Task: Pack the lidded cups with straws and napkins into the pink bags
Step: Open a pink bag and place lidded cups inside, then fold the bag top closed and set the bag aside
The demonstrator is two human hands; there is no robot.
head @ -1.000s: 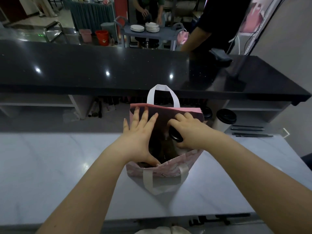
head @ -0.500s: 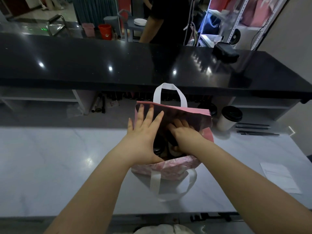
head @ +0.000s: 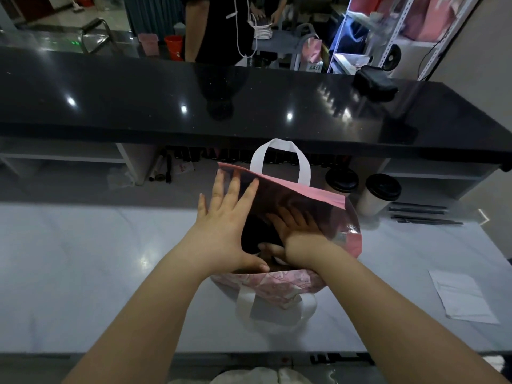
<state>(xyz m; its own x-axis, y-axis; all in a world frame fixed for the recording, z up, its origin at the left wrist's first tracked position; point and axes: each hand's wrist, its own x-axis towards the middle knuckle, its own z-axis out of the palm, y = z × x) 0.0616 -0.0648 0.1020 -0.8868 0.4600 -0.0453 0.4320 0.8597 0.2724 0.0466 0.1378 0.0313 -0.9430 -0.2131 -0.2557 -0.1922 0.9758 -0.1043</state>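
Right hand point(head: 296, 234) now deeper in pink bag point(head: 279, 281), grasp unclear; left hand point(head: 224, 231) flat, fingers straight, holding the mouth open; likely seating a cup, next withdraw for straws point(head: 421, 217)

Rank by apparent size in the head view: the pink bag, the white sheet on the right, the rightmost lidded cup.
1. pink bag
2. white sheet
3. lidded cup
The sheet lies nearer the camera than the cup, so their order is less sure.
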